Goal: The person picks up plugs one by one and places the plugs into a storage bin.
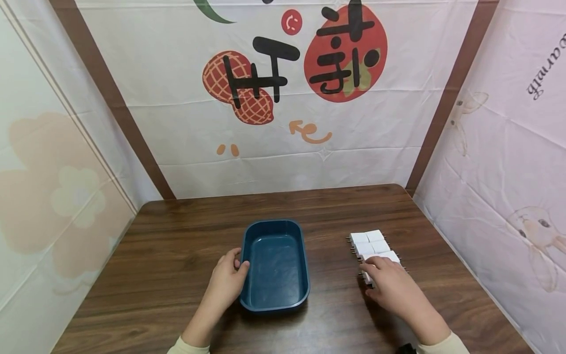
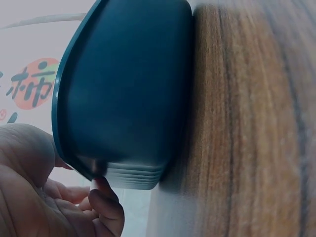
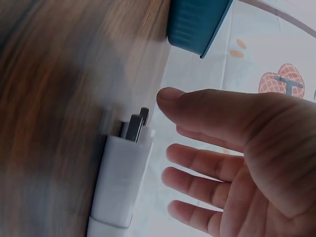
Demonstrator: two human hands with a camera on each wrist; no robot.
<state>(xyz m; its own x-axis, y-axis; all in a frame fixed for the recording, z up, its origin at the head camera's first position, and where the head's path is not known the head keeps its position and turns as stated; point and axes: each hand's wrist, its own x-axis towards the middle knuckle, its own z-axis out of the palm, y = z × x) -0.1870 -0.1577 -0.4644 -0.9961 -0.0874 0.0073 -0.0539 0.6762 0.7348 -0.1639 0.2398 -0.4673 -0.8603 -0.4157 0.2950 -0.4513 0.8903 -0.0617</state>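
A dark blue rectangular plastic tray stands on the table with nothing in it. My left hand pinches its left rim, the thumb over the edge and the fingers outside; the left wrist view shows this hand at the rim beside the tray's wall. White plug adapters, several of them, lie in two columns to the right, their metal prongs pointing outwards. My right hand is over the near end of these, hiding some. In the right wrist view its fingers are spread, apart from a white adapter.
The dark brown wooden table has printed white cloth hanging behind it and on both sides. Bare tabletop lies between the tray and the adapters. Something small and black shows by the right sleeve.
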